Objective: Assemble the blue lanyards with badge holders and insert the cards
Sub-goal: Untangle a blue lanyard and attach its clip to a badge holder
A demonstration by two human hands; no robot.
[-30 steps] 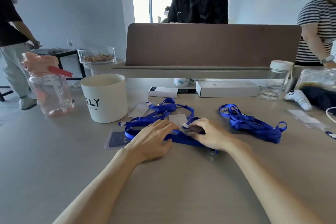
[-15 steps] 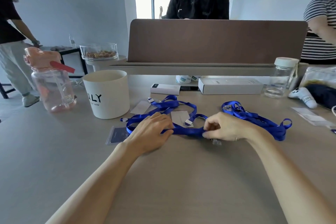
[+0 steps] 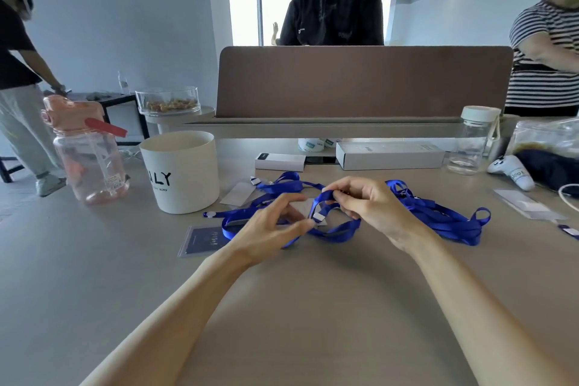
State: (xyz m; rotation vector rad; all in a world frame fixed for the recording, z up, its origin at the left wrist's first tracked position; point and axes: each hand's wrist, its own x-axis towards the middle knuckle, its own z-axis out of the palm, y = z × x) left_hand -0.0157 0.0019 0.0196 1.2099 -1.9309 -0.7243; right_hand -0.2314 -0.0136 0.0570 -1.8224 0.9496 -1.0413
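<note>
Limp blue ribbon lanyard (image 3: 332,231) lay tangled mid-table (image 3: 313,307); right hand (image 3: 372,207) pinched a lifted loop; left hand (image 3: 269,229), fingers curled, nipped the strap beside its white end clip (likely the firmest hold); light, floppy, snag-prone.

Centre of frame: a lanyard (image 3: 338,230) in saturated royal blue with a white end tab (image 3: 319,218); to its right, a lanyard bundle (image 3: 445,219) of the same blue. Beneath, the tabletop (image 3: 282,307) is plain pale beige-grey. Centre left: a cream-white cup (image 3: 183,171) with black lettering. Far left: a translucent pink bottle (image 3: 89,160) with a red strap (image 3: 105,127). Lower centre left: a dark navy card (image 3: 205,240). Rear: a flat brown divider panel (image 3: 363,81). Upper right: a shirt (image 3: 545,66) in black-and-white horizontal stripes.
</note>
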